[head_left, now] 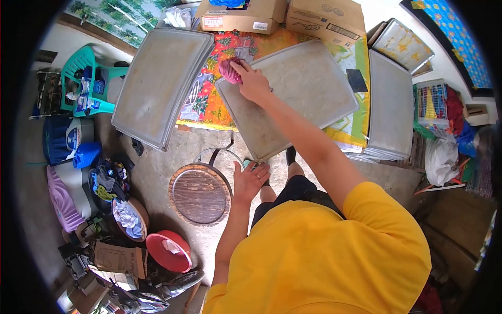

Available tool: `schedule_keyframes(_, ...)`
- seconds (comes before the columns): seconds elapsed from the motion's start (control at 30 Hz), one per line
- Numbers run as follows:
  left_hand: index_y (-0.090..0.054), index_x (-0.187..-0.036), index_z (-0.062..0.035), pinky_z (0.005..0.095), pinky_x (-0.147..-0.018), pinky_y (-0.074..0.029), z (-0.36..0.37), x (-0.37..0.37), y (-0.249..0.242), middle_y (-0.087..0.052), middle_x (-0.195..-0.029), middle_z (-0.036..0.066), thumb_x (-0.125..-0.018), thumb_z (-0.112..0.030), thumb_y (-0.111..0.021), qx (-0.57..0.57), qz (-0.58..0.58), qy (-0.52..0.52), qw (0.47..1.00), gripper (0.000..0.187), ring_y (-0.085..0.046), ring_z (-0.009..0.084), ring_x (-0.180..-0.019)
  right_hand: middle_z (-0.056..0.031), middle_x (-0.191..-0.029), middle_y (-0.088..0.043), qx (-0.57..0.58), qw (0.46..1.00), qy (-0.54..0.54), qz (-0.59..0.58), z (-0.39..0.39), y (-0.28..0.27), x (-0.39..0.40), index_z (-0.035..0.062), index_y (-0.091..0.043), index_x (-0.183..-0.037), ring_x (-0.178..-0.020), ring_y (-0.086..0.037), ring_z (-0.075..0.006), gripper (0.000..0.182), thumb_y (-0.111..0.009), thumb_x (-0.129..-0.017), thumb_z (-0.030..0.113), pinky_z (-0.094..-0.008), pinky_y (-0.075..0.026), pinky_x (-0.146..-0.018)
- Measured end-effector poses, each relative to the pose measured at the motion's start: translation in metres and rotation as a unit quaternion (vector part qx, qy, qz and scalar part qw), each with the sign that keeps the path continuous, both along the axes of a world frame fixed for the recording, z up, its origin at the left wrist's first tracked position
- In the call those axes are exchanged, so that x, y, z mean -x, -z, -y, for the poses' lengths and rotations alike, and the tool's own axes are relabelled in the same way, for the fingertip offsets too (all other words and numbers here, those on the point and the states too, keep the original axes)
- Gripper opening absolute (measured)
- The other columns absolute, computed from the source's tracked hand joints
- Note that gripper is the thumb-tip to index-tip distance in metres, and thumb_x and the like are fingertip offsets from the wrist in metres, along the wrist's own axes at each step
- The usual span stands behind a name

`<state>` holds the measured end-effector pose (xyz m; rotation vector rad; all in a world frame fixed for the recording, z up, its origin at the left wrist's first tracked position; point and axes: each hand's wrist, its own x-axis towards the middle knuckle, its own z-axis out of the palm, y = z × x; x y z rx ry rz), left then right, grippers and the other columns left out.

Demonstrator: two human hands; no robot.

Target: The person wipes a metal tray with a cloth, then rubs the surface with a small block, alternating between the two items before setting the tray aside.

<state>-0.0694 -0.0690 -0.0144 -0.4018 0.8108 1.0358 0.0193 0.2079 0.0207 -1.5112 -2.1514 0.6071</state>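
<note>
My right hand (253,82) grips a bunched pink cloth (230,71) against the upper left edge of a large flat grey tray (293,83). The tray lies tilted over a table with a colourful flowered cover, and its near corner juts past the table's front edge. My left hand (251,180) is just below that corner, palm up with its fingers spread, holding nothing. A round wooden stool (200,194) stands beside it on the floor.
Stacks of similar trays stand left (162,83) and right (389,104). Cardboard boxes (324,20) sit at the table's back. On the left are a green chair (86,78), clothes and a red basin (168,251). A crate (431,107) and bags line the right wall.
</note>
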Motion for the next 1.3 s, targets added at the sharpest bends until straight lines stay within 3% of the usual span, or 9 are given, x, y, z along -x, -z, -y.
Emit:
schedule_keyframes(0.07, -0.037, -0.128, 0.0075, 0.0541, -0.099, -0.043, -0.007, -0.005, -0.004, -0.048, -0.124, 0.029, -0.088, -0.071, -0.042, -0.016, 0.019, -0.028, 0.999, 0.089, -0.050, 0.0416, -0.118, -0.0045, -0.138, -0.048, -0.049, 0.980, -0.042, 0.187, -0.005, 0.023, 0.003, 0.0237, -0.046, -0.138, -0.116, -0.052, -0.0312, 0.056, -0.057, -0.084, 0.016, -0.0449, -0.050, -0.085)
schedule_keyframes(0.23, -0.041, -0.123, 0.0115, 0.0522, -0.100, -0.043, -0.010, -0.008, -0.011, -0.055, -0.117, 0.027, -0.084, -0.075, -0.045, 0.012, 0.009, -0.043, 0.999, 0.095, -0.053, 0.0383, -0.115, -0.0047, -0.105, -0.054, -0.105, 0.972, -0.137, 0.158, 0.066, 0.040, 0.011, 0.0138, -0.055, -0.125, -0.096, -0.053, -0.0246, 0.043, -0.056, -0.083, 0.018, -0.0420, -0.049, -0.071)
schedule_keyframes(0.37, -0.042, -0.123, 0.0106, 0.0527, -0.100, -0.043, -0.009, -0.006, 0.001, -0.054, -0.120, 0.026, -0.083, -0.075, -0.047, -0.005, 0.008, -0.033, 0.999, 0.094, -0.055, 0.0378, -0.112, -0.0053, -0.105, -0.055, -0.106, 0.958, -0.189, 0.189, 0.145, 0.025, -0.025, 0.0069, -0.054, -0.124, -0.094, -0.053, -0.0225, 0.047, -0.059, -0.080, 0.022, -0.0365, -0.049, -0.066)
schedule_keyframes(0.43, -0.043, -0.123, 0.0097, 0.0534, -0.101, -0.042, -0.006, 0.001, 0.020, -0.054, -0.120, 0.025, -0.083, -0.075, -0.047, -0.006, 0.026, -0.025, 0.999, 0.093, -0.055, 0.0368, -0.111, -0.0034, -0.116, -0.055, -0.072, 0.951, -0.223, 0.203, 0.182, 0.022, -0.050, 0.0121, -0.053, -0.131, -0.095, -0.053, -0.0231, 0.051, -0.058, -0.080, 0.021, -0.0371, -0.047, -0.070)
schedule_keyframes(0.67, -0.055, -0.117, -0.0055, 0.0502, -0.095, -0.044, -0.021, -0.007, 0.014, -0.060, -0.115, 0.014, -0.089, -0.054, -0.057, 0.027, -0.087, 0.101, 0.991, 0.056, -0.058, 0.0298, -0.109, 0.0023, -0.103, -0.056, -0.108, 0.932, -0.272, 0.212, 0.208, 0.011, -0.107, 0.0210, -0.063, -0.113, -0.097, -0.052, -0.0208, 0.034, -0.060, -0.079, 0.024, -0.0389, -0.044, -0.072)
schedule_keyframes(0.77, -0.057, -0.115, -0.0102, 0.0466, -0.092, -0.042, -0.021, -0.007, 0.026, -0.064, -0.115, 0.009, -0.094, -0.037, -0.058, 0.028, -0.158, 0.159, 0.974, 0.034, -0.059, 0.0231, -0.112, 0.0028, -0.099, -0.055, -0.125, 0.945, -0.188, 0.238, 0.204, 0.022, -0.144, 0.0235, -0.064, -0.109, -0.097, -0.052, -0.0215, 0.030, -0.059, -0.080, 0.024, -0.0415, -0.043, -0.074)
schedule_keyframes(0.97, -0.060, -0.112, -0.0110, 0.0422, -0.087, -0.038, -0.029, -0.005, 0.032, -0.067, -0.112, 0.007, -0.095, -0.033, -0.056, 0.040, -0.254, 0.197, 0.946, 0.029, -0.060, 0.0207, -0.110, 0.0020, -0.105, -0.056, -0.092, 0.941, -0.031, 0.323, 0.166, 0.018, -0.254, 0.0270, -0.062, -0.118, -0.100, -0.052, -0.0230, 0.037, -0.056, -0.082, 0.019, -0.0422, -0.043, -0.075)
schedule_keyframes(1.03, -0.060, -0.111, -0.0066, 0.0385, -0.080, -0.040, -0.032, -0.005, 0.031, -0.069, -0.102, 0.008, -0.096, -0.032, -0.056, 0.041, -0.285, 0.199, 0.937, 0.030, -0.066, 0.0196, -0.096, 0.0012, -0.109, -0.056, -0.046, 0.924, 0.003, 0.379, 0.151, 0.014, -0.286, 0.0269, -0.059, -0.124, -0.103, -0.051, -0.0231, 0.042, -0.055, -0.083, 0.018, -0.0418, -0.043, -0.077)
schedule_keyframes(1.3, -0.059, -0.111, -0.0068, 0.0364, -0.071, -0.042, -0.043, 0.016, 0.026, -0.070, -0.100, 0.005, -0.094, -0.036, -0.058, 0.011, -0.346, 0.221, 0.912, 0.034, -0.067, 0.0180, -0.090, 0.0006, -0.116, -0.056, 0.132, 0.800, 0.130, 0.570, 0.102, -0.007, -0.356, 0.0249, -0.060, -0.121, -0.109, -0.051, -0.0245, 0.036, -0.055, -0.086, 0.017, -0.0436, -0.044, -0.081)
